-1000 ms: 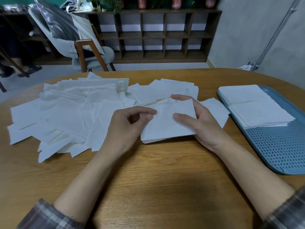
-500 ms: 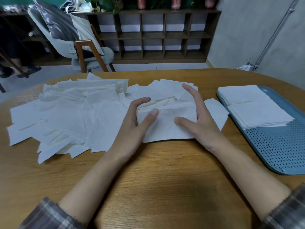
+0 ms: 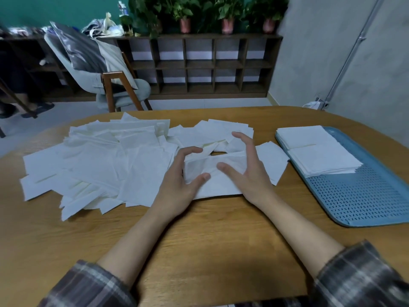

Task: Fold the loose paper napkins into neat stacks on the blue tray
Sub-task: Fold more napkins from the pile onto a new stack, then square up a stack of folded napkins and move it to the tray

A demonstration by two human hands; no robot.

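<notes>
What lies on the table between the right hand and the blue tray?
In the head view: one loose napkin beside the right hand, then bare table up to the blue tray.

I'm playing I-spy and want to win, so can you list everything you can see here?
loose napkins: many, white, piled on the table's left and middle
single napkin: one, white, under both hands
folded stacks: two, white, tray's far end
tray: one, blue, table's right side
table: one, brown wood, under everything
chair: one, grey, behind the table
shelf: one, dark brown, back wall
potted plants: three pots, green leaves, on the shelf
left hand: one, touching the single napkin
right hand: one, thumb on the single napkin
</notes>
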